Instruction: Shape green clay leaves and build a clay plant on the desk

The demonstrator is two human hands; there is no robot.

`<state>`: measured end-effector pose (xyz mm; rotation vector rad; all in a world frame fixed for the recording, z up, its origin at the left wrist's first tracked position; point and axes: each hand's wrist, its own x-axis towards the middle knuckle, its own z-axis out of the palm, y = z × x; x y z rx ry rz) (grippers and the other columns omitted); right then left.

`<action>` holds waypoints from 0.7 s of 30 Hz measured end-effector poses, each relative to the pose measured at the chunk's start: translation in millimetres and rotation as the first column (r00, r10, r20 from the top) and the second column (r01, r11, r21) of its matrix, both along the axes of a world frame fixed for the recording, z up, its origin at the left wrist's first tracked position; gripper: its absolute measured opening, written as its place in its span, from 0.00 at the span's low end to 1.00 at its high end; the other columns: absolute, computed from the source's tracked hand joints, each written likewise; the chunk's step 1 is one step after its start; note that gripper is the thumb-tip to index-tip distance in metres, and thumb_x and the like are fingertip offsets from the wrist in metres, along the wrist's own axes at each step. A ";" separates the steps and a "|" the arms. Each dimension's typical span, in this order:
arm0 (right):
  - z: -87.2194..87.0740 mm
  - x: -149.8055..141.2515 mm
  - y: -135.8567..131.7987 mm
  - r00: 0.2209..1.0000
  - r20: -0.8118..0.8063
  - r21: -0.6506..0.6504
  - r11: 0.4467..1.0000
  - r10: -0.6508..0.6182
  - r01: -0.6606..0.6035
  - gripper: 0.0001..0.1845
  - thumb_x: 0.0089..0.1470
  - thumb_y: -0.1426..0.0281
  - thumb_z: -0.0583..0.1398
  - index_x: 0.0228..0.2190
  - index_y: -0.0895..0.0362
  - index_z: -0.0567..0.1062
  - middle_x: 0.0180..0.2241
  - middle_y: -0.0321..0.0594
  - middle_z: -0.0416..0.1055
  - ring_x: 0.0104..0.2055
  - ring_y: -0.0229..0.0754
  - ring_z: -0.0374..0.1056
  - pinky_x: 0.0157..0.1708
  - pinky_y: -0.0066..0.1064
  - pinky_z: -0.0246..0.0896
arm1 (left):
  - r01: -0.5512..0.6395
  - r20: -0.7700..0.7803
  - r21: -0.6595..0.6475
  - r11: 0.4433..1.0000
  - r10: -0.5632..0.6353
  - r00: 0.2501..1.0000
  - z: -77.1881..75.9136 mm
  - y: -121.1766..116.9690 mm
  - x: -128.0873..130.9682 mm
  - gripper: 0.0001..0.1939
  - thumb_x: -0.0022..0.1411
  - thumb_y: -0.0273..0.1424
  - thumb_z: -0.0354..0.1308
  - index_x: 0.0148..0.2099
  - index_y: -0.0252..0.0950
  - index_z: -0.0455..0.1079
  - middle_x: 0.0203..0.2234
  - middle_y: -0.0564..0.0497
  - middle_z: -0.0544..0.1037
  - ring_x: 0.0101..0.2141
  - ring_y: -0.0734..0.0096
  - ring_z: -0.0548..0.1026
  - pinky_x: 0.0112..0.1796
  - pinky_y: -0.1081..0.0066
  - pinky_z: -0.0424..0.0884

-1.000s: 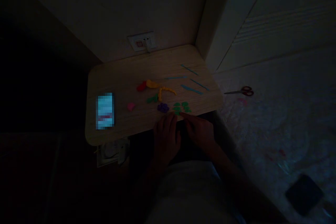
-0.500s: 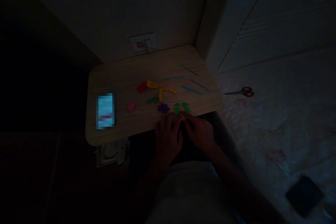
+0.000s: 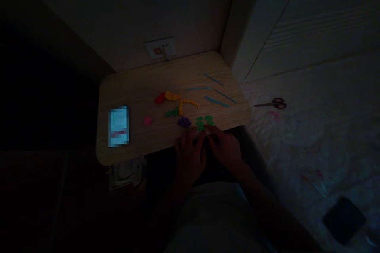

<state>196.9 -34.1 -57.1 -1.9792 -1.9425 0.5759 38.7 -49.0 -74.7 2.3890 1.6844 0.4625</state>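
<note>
My left hand point(image 3: 191, 152) and right hand point(image 3: 226, 146) curl loosely, any hold unclear, and should press lightly around the green pieces point(image 3: 200, 125) just ahead.

Single view, from a camera worn on the person's head. The lens faced forward and steeply downward, at moderately close range, so that the whole tabletop point(image 3: 133, 91) lay across mid-frame. The left hand point(image 3: 190, 156) and right hand point(image 3: 226, 148) appeared just below centre, the wearer's shirt point(image 3: 210, 217) at the bottom edge, and the wall point(image 3: 148, 8) at upper centre.
</note>
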 end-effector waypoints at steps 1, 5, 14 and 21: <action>-0.2 0.3 0.0 1.000 -0.010 -0.001 1.000 -0.002 0.002 0.28 0.69 0.65 0.57 0.67 0.51 0.71 0.37 0.39 0.87 0.36 0.48 0.83 0.34 0.32 0.69 | 0.001 0.004 0.002 1.000 -0.001 1.000 -0.2 0.0 -0.3 0.29 0.69 0.31 0.58 0.71 0.43 0.68 0.67 0.37 0.69 0.64 0.40 0.66 0.61 0.42 0.63; 0.9 -0.3 -0.6 1.000 0.014 -0.020 1.000 0.023 -0.023 0.30 0.69 0.66 0.57 0.69 0.51 0.68 0.36 0.40 0.86 0.36 0.48 0.83 0.33 0.32 0.69 | 0.008 0.012 0.004 1.000 -0.008 1.000 -2.1 0.1 -1.4 0.29 0.69 0.31 0.58 0.71 0.43 0.68 0.67 0.37 0.69 0.64 0.40 0.66 0.61 0.42 0.63; 2.7 -0.5 -0.9 1.000 0.012 0.003 1.000 0.008 -0.008 0.26 0.68 0.65 0.57 0.65 0.51 0.73 0.36 0.41 0.86 0.35 0.49 0.82 0.32 0.33 0.67 | 0.006 0.044 0.022 1.000 -0.007 0.999 -5.9 0.0 -2.8 0.30 0.68 0.29 0.60 0.71 0.44 0.67 0.67 0.36 0.69 0.64 0.39 0.67 0.60 0.40 0.63; 0.2 5.3 0.7 0.978 -0.177 0.123 0.984 -0.106 0.129 0.23 0.65 0.65 0.57 0.58 0.55 0.77 0.29 0.39 0.83 0.28 0.46 0.77 0.30 0.32 0.64 | 0.028 0.235 0.197 0.980 -0.075 0.969 -12.0 -5.6 -10.8 0.27 0.68 0.24 0.58 0.67 0.38 0.67 0.63 0.35 0.71 0.62 0.47 0.70 0.60 0.46 0.67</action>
